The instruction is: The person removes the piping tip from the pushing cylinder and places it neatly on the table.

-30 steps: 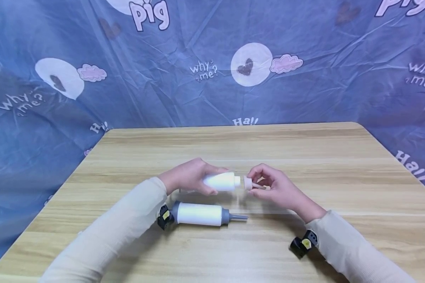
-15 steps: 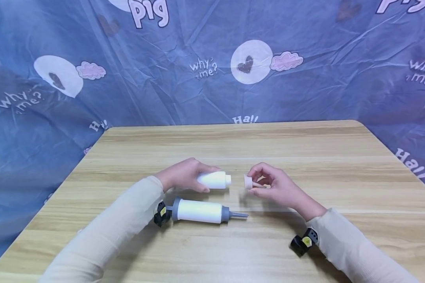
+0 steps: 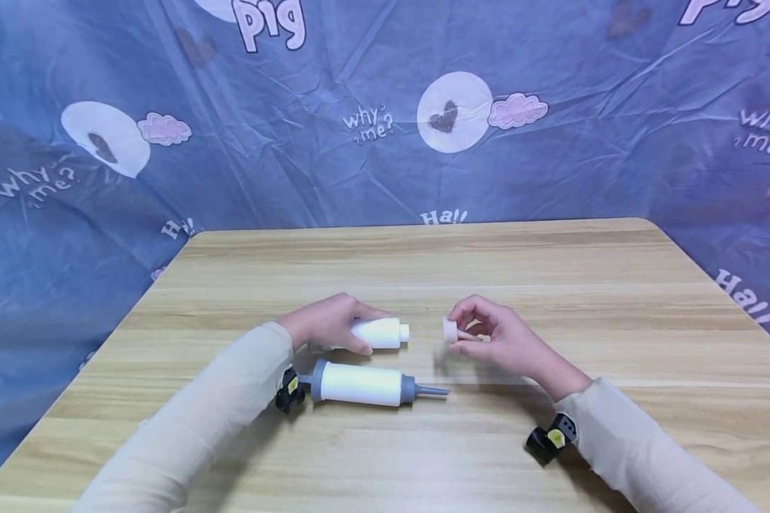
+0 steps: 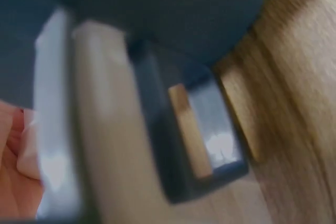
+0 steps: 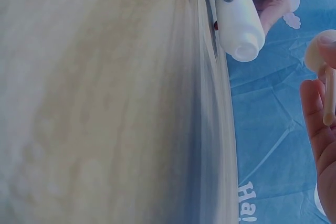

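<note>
White bottle (image 3: pixel 383 333) — neck bare, contents hidden — gripped by left hand (image 3: pixel 332 322).

Between the white bottle (image 3: pixel 385 333) in the left grip (image 3: pixel 334 322) and the pale cap (image 3: pixel 449 330) in the right grip (image 3: pixel 495 338) we note an open gap. The gray-and-white pump (image 3: pixel 362 384) bars the bottle's near side; beyond both grips we find passable table (image 3: pixel 423 263), bounded behind by the blue cloth (image 3: pixel 334 178).
</note>
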{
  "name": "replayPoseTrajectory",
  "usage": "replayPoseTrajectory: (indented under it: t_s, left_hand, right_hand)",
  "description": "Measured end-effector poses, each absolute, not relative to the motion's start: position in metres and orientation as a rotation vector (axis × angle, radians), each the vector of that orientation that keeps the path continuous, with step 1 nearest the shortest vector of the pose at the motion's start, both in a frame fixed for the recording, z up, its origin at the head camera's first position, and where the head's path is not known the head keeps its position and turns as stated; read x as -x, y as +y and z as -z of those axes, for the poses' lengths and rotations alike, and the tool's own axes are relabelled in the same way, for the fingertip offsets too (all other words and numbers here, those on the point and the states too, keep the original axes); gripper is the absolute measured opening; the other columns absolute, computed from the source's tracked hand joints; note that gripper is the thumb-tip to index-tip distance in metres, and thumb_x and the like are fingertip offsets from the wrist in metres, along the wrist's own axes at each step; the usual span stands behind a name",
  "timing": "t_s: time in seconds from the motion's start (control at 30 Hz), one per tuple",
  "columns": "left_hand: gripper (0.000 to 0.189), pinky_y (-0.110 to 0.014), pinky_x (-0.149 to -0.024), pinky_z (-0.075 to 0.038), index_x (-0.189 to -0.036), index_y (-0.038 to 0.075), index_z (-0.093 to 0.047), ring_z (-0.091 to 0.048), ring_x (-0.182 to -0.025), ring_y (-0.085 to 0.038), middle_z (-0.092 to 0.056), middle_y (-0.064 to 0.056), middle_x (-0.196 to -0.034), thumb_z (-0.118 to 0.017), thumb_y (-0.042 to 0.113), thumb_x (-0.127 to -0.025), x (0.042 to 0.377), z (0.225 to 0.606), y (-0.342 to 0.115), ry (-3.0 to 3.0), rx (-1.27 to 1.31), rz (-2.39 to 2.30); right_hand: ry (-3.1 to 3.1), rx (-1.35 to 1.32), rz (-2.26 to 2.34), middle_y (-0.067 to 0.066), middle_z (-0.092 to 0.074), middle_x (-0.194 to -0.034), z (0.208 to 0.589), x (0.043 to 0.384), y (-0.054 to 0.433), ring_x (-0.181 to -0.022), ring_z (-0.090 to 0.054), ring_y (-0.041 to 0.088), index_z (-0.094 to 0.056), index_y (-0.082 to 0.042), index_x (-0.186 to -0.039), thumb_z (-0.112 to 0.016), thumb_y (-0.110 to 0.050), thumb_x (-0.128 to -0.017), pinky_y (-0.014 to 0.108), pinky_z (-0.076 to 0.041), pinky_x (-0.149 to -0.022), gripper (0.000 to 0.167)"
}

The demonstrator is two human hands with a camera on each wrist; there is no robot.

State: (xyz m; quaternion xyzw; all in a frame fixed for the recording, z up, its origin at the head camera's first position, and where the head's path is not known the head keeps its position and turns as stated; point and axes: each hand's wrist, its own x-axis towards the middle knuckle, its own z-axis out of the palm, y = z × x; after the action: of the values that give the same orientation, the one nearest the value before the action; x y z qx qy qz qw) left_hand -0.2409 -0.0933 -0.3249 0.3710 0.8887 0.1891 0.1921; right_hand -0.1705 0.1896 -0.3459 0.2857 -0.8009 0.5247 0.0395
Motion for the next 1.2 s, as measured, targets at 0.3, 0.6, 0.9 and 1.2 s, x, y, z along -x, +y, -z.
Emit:
replayPoseTrajectory:
  t_s: [0.3, 0.6, 0.9, 1.2]
  left_hand:
    - [0.063, -0.024, -0.077, -0.048, -0.131, 0.018, -0.053, -0.058, -0.082, -0.006, -0.060, -0.003, -0.124, -0.078, 0.023, -0.073, 0.2420, 0.3269, -0.0935, 2.499, -1.030, -0.548]
    - [0.064, -0.026, -0.084, -0.047, -0.132, 0.016, -0.053, -0.059, -0.094, -0.008, -0.057, -0.004, -0.128, -0.078, 0.022, -0.074, 0.2405, 0.3282, -0.0947, 2.498, -1.046, -0.536]
    - [0.068, -0.028, -0.087, -0.046, -0.132, 0.018, -0.052, -0.057, -0.101, -0.009, -0.056, -0.003, -0.129, -0.080, 0.023, -0.071, 0.2404, 0.3270, -0.0946, 2.500, -1.016, -0.541]
    - [0.072, -0.028, -0.085, -0.045, -0.132, 0.019, -0.053, -0.057, -0.100, -0.010, -0.055, -0.001, -0.131, -0.083, 0.026, -0.066, 0.2392, 0.3259, -0.0948, 2.502, -1.002, -0.545]
  right_hand:
    - [-2.469, -0.858, -1.613, 0.007, -0.056, -0.088, 0.3450, 0.1702, 0.1896, -0.077, -0.058, 0.009, -0.056, -0.001, -0.097, -0.072, 0.004, -0.074, 0.022, -0.051, -0.071, 0.029]
    - [-2.472, -0.853, -1.614, 0.007, -0.055, -0.087, 0.3450, 0.1701, 0.1895, -0.077, -0.058, 0.009, -0.056, -0.001, -0.097, -0.072, 0.004, -0.074, 0.023, -0.051, -0.072, 0.029]
    - [-2.472, -0.847, -1.617, 0.008, -0.056, -0.088, 0.3450, 0.1710, 0.1891, -0.078, -0.058, 0.009, -0.056, -0.001, -0.098, -0.072, 0.003, -0.074, 0.023, -0.051, -0.072, 0.029]
    - [-2.478, -0.851, -1.617, 0.008, -0.056, -0.088, 0.3462, 0.1721, 0.1888, -0.077, -0.058, 0.009, -0.056, -0.001, -0.098, -0.072, 0.003, -0.074, 0.023, -0.051, -0.071, 0.029]
